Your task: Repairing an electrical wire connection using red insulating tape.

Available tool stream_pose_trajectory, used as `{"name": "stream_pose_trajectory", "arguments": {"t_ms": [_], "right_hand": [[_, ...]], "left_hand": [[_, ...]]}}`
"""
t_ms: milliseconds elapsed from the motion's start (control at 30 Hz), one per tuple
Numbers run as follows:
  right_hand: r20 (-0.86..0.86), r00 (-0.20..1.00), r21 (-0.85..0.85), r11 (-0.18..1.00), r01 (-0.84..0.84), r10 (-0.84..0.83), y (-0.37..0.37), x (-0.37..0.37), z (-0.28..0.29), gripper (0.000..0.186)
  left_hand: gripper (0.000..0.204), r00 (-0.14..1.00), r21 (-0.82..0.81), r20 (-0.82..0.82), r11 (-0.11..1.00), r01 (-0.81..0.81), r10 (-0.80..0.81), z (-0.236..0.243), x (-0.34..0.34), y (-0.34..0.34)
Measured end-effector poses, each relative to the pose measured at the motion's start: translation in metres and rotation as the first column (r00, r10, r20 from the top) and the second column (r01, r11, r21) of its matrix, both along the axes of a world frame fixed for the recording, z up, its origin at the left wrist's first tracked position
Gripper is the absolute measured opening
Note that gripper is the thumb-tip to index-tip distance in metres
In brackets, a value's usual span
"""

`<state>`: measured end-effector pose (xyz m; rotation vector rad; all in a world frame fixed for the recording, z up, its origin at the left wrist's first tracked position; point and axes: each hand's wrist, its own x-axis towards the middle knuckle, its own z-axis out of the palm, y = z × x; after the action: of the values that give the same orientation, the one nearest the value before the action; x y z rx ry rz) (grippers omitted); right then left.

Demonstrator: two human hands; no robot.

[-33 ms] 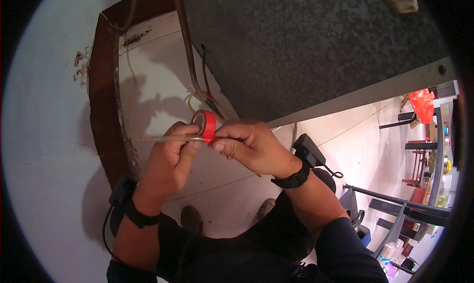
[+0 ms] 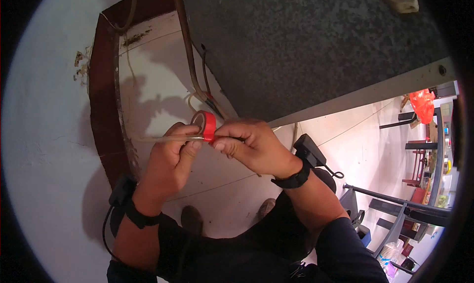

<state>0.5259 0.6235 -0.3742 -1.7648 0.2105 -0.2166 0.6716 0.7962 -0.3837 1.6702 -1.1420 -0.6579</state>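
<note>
A roll of red tape (image 2: pixel 209 122) stands on edge between my hands, its strip running down onto a thin pale tube (image 2: pixel 158 139). My left hand (image 2: pixel 173 159) is closed, fingers and thumb pinching the tube just left of the roll; its fingers touch the roll's side. From the right, my right hand (image 2: pixel 252 147) pinches the tube where the red tape meets it, thumb in front. That hand covers part of the taped spot. Past the left fingers, the tube sticks out toward the wall.
A large dark grey panel (image 2: pixel 316 51) fills the upper right. Brown hose (image 2: pixel 186 46) and thin cables run down beside it, with red tape near their lower end. The pale wall (image 2: pixel 49 135) rises at left above a dark red skirting (image 2: pixel 106 100). Metal frames (image 2: pixel 405 204) stand right.
The part of the tube left of my left hand, blurred before, now shows sharply and has shifted slightly. My hands and the tape roll hold nearly the same place.
</note>
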Motion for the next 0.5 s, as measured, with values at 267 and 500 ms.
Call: {"name": "stream_pose_trajectory", "arguments": {"t_ms": [267, 500], "right_hand": [[0.123, 0.989, -0.200, 0.975, 0.102, -0.078, 0.003, 0.003, -0.005, 0.017], [0.230, 0.952, -0.388, 0.879, 0.278, -0.200, 0.009, 0.004, -0.009, 0.016]], "left_hand": [[0.020, 1.000, 0.193, 0.008, 0.981, -0.010, 0.008, 0.017, 0.001, 0.009], [0.015, 0.989, 0.293, -0.144, 0.953, 0.079, -0.038, 0.035, 0.002, 0.013]]}}
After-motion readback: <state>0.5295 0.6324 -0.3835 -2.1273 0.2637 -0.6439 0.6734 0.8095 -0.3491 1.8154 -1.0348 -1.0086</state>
